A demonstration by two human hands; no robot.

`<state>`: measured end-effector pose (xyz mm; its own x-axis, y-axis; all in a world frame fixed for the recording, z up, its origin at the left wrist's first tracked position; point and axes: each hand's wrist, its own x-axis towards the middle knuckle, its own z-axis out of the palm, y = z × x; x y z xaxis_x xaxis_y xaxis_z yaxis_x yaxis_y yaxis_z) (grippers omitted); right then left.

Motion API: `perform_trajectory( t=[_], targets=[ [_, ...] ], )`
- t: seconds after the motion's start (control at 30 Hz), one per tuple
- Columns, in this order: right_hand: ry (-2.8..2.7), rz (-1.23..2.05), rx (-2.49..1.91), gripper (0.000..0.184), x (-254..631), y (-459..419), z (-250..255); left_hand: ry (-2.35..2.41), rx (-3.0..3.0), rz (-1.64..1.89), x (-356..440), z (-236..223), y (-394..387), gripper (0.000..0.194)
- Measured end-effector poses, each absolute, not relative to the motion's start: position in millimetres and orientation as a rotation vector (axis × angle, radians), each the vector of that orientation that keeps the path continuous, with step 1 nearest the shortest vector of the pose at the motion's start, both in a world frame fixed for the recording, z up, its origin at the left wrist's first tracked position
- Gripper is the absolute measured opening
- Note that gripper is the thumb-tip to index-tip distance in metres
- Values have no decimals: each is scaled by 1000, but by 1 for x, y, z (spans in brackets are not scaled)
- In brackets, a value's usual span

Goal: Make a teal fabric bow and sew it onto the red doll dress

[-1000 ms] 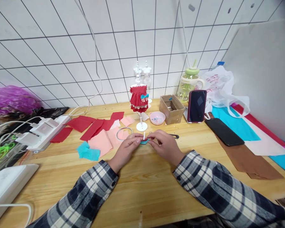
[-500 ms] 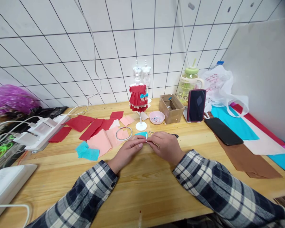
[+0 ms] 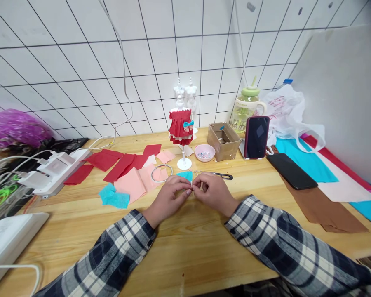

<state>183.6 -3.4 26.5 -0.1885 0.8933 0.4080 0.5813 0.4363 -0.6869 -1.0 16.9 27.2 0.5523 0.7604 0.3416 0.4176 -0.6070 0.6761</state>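
My left hand (image 3: 170, 198) and my right hand (image 3: 214, 192) meet at the fingertips over the wooden table. Both are closed in a pinch, thumb against fingers. A tiny whitish piece shows faintly where the fingertips touch; most of it is hidden, so its kind is unclear. Just beyond the fingers lies a turquoise scrap (image 3: 184, 175). Black-handled snips (image 3: 224, 176) lie behind my right hand, partly covered. Past them stands a small white dress form in a ruffled red dress (image 3: 181, 126) with a blue and pink bow (image 3: 188, 126).
Red pieces (image 3: 119, 167), pink pieces (image 3: 130, 183) and a metal ring (image 3: 161, 173) lie left. A pink bowl of beads (image 3: 205, 159), cardboard box (image 3: 231, 149), propped phone (image 3: 256, 138) and bottle (image 3: 245, 109) stand behind. A black phone (image 3: 292, 170) rests on brown sheets (image 3: 324, 214) at right.
The white strip that stood up between my fingertips is now mostly hidden. My fingers have shifted slightly lower and curled more, and more of the snips shows.
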Motion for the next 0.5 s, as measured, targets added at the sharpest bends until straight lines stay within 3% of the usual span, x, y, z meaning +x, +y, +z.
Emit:
perform_trajectory(
  t=[0.17,0.5],
  targets=[
    [-1743,710,-1247,5,180,-4,22,1028,2269,891,-3,27,17,19],
    [-1873,611,-1110,14,180,-10,23,1109,2214,989,-5,29,17,11]
  ],
)
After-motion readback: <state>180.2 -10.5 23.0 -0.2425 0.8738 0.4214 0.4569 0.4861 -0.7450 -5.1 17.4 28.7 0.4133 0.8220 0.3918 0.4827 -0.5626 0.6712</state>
